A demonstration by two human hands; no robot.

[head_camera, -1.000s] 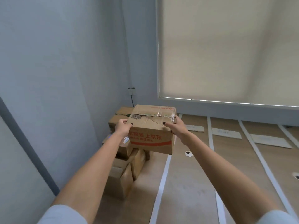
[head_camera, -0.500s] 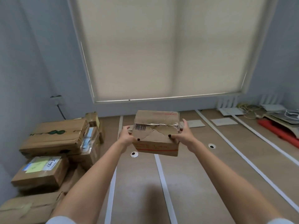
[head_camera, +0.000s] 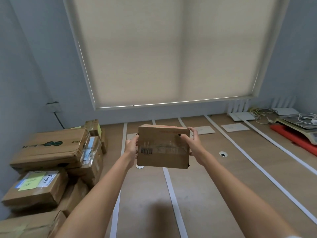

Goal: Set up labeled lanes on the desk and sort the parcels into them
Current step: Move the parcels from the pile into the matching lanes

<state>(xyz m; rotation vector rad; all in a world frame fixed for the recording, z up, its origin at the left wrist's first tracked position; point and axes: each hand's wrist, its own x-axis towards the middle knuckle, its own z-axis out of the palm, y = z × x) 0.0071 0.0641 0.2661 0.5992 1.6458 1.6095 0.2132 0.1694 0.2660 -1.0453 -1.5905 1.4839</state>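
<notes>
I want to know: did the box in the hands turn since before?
Yes. The box has tipped toward the person: its taped, barcoded face now faces the camera, above the white tape line.

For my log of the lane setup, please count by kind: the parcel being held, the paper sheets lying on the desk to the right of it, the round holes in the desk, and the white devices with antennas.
Parcel held by left hand and right hand: 1
Paper sheets: 2
Round holes: 2
White antenna devices: 2
Total: 7
</notes>
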